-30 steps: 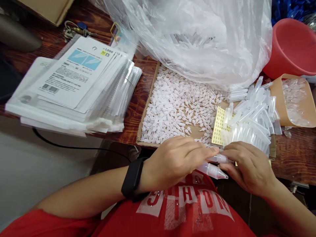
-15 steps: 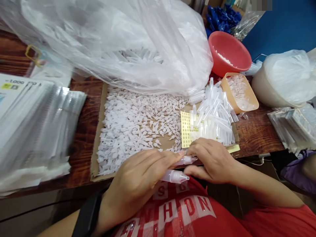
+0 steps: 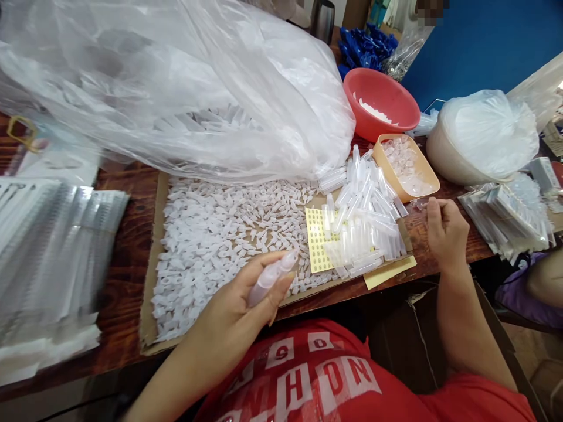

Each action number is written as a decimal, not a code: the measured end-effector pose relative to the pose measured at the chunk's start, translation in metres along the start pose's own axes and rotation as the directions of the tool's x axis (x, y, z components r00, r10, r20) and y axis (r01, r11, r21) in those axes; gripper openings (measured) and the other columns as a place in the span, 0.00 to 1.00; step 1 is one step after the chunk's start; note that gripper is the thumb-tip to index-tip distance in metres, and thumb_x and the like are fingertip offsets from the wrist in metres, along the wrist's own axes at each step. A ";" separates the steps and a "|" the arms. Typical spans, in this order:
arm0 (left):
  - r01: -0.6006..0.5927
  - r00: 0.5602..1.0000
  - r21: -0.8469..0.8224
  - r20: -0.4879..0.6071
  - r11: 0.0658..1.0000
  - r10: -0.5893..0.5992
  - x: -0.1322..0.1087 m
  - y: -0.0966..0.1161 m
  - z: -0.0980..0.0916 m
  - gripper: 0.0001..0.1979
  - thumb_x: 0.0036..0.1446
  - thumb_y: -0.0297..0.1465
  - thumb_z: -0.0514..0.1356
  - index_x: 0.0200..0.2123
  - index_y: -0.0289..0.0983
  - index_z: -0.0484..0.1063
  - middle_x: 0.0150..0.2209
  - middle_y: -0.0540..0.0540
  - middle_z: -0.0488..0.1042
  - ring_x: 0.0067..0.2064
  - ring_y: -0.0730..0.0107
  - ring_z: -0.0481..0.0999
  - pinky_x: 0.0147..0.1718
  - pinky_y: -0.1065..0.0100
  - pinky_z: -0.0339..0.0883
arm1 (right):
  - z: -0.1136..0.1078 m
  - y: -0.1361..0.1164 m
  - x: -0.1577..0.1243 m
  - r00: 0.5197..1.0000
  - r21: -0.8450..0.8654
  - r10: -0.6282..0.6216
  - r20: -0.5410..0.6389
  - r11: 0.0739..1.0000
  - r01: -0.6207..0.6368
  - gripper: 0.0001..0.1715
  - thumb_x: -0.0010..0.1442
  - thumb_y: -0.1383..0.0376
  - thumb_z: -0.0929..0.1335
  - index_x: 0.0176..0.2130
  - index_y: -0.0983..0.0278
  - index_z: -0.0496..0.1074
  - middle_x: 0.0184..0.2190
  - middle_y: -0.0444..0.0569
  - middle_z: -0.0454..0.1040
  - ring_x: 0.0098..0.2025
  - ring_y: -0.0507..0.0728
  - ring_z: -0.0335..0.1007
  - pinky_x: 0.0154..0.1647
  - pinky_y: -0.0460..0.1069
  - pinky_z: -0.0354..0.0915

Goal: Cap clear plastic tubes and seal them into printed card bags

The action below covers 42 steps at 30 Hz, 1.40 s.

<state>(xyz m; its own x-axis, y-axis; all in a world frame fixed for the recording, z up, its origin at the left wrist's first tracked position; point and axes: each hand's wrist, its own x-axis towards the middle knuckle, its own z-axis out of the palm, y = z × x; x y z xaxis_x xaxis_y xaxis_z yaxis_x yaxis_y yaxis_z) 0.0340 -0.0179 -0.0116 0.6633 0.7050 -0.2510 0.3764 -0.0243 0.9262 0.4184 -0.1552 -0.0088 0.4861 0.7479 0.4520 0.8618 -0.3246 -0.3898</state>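
My left hand [image 3: 246, 305] is closed around a translucent plastic tube with a tapered nozzle [image 3: 273, 275], tilted up to the right. Below it lies a shallow cardboard tray [image 3: 149, 305] filled with small white nozzle tips [image 3: 197, 252]. On the right, my right hand [image 3: 448, 231] rests at the tabletop with thumb and fingers pressed together, beside a few small clear pieces [image 3: 417, 205]. What it pinches, if anything, is too small to make out. Between the hands, clear plastic tubes [image 3: 367, 199] are piled over a yellow sticker sheet [image 3: 314, 234].
A large clear bag of tubes [image 3: 264, 117] covers the back. Behind the pile stand a red bowl [image 3: 387, 97] and a yellow bin [image 3: 433, 186] of small clear caps. A bag-covered tub [image 3: 479, 135] and packets [image 3: 505, 217] lie right; plastic sleeves [image 3: 65, 252] lie left.
My right hand has left the spot beside my left hand and moved right, past the yellow bin. My left hand has turned the tube nozzle upward; the second tube seen earlier no longer shows.
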 end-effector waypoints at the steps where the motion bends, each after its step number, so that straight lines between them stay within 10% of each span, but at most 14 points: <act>1: 0.062 0.998 -0.076 0.025 0.995 -0.061 0.000 0.002 0.000 0.22 0.71 0.51 0.58 0.58 0.44 0.71 0.24 0.55 0.74 0.25 0.68 0.73 0.29 0.69 0.70 | 0.003 0.025 0.003 0.998 -0.049 0.053 -0.033 0.997 -0.055 0.25 0.75 0.49 0.61 0.48 0.65 0.75 0.43 0.58 0.77 0.45 0.62 0.73 0.53 0.59 0.68; 9: 0.221 0.971 -0.349 0.167 0.911 -0.171 0.005 0.009 0.006 0.22 0.64 0.54 0.66 0.45 0.43 0.70 0.21 0.59 0.60 0.22 0.77 0.55 0.22 0.75 0.52 | 0.040 0.124 0.010 0.980 -0.184 0.197 0.003 0.964 -0.193 0.22 0.71 0.50 0.69 0.51 0.65 0.76 0.49 0.53 0.78 0.53 0.60 0.75 0.60 0.62 0.70; 20: 0.222 0.970 -0.506 0.202 0.833 -0.135 0.008 0.011 0.015 0.18 0.69 0.50 0.64 0.43 0.41 0.73 0.24 0.57 0.69 0.24 0.77 0.65 0.25 0.74 0.60 | 0.007 0.091 0.033 0.977 -0.127 0.128 -0.171 0.980 -0.151 0.29 0.72 0.47 0.66 0.57 0.65 0.77 0.50 0.61 0.80 0.49 0.62 0.76 0.55 0.58 0.71; 25: 0.157 0.987 -0.786 0.136 0.598 -0.081 0.009 0.029 0.026 0.20 0.68 0.50 0.64 0.38 0.39 0.76 0.26 0.51 0.77 0.28 0.73 0.74 0.31 0.73 0.69 | 0.010 0.024 0.052 0.981 0.009 0.084 -0.174 0.996 -0.084 0.35 0.63 0.54 0.75 0.64 0.68 0.75 0.59 0.71 0.76 0.49 0.63 0.78 0.54 0.60 0.70; 28: 0.001 0.995 -0.868 -0.048 0.496 -0.086 0.013 0.030 0.029 0.21 0.68 0.51 0.64 0.35 0.39 0.78 0.33 0.49 0.81 0.38 0.71 0.79 0.42 0.71 0.73 | 0.020 -0.055 0.011 0.985 0.354 0.134 -0.105 0.931 -0.089 0.23 0.67 0.55 0.73 0.58 0.58 0.79 0.47 0.57 0.81 0.44 0.62 0.80 0.55 0.65 0.72; 32: -0.180 0.966 -0.880 -0.242 0.439 -0.088 0.014 0.031 0.038 0.21 0.71 0.52 0.61 0.36 0.41 0.76 0.40 0.50 0.80 0.45 0.72 0.77 0.49 0.71 0.72 | 0.043 -0.154 -0.065 0.939 0.677 -0.176 0.294 0.732 -0.074 0.13 0.69 0.59 0.72 0.53 0.51 0.79 0.46 0.48 0.82 0.42 0.58 0.82 0.44 0.55 0.80; 36: -0.281 0.943 -0.813 -0.332 0.510 -0.011 0.009 0.030 0.051 0.22 0.70 0.54 0.60 0.36 0.42 0.74 0.42 0.49 0.75 0.40 0.69 0.73 0.46 0.66 0.73 | 0.073 -0.206 -0.098 0.926 0.833 -0.135 0.352 0.497 -0.244 0.19 0.69 0.60 0.72 0.59 0.53 0.76 0.58 0.52 0.79 0.59 0.61 0.79 0.57 0.56 0.78; 42: -0.474 0.818 -0.350 -0.515 0.808 0.256 -0.015 0.019 0.016 0.22 0.62 0.50 0.69 0.49 0.44 0.71 0.48 0.41 0.76 0.48 0.57 0.78 0.49 0.57 0.76 | 0.080 -0.221 -0.095 0.798 0.756 0.203 0.567 0.256 -0.602 0.23 0.59 0.51 0.79 0.51 0.56 0.80 0.45 0.51 0.86 0.41 0.60 0.84 0.38 0.52 0.79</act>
<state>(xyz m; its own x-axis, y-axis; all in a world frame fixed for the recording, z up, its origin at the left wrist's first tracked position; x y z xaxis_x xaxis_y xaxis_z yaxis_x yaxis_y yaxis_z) 0.0414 -0.0405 0.0053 0.3061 0.9354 0.1769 -0.2366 -0.1053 0.9659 0.1704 -0.1082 -0.0294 0.4807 0.8596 -0.1732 -0.1815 -0.0957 -0.9787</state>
